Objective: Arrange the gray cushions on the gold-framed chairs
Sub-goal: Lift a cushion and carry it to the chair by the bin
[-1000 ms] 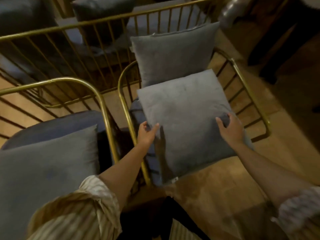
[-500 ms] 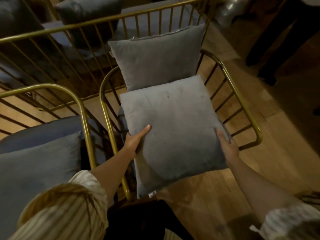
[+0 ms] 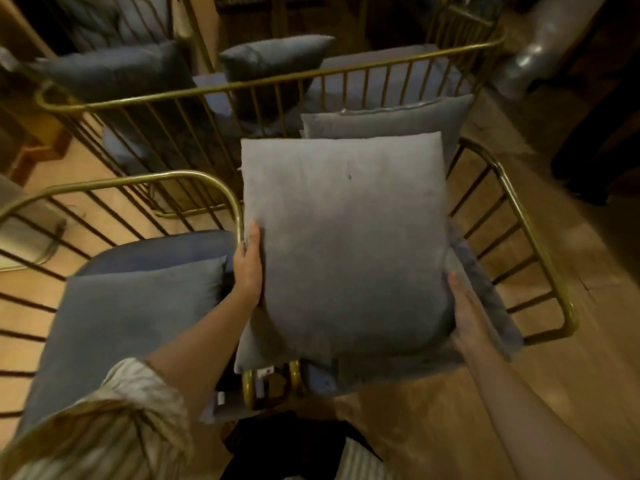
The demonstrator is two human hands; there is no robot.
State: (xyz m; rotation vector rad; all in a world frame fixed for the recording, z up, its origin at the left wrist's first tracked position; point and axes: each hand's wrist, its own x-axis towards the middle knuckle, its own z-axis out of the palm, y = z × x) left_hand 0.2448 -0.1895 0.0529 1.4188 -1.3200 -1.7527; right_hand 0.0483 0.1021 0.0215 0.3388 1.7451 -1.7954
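Gray cushion [image 3: 346, 244] at frame centre, raised above seat of gold-framed chair [image 3: 526, 223]. Left hand [image 3: 247, 268] and right hand [image 3: 465, 306] clamp opposite side edges, likely for squaring it. Second cushion [image 3: 384, 121] leans on backrest behind; neighbouring chair's cushion [image 3: 131, 317] lower left.

Single head-worn wide view, steeply down and forward, close over the chair [image 3: 530, 233].

Matt cloth, glossy metal, wood

Between the fingers [image 3: 254, 237] a cushion [image 3: 346, 244] of matt, soft grey cloth; beside them a chair frame [image 3: 519, 216] of glossy gold metal; floor [image 3: 433, 410] smooth wood.
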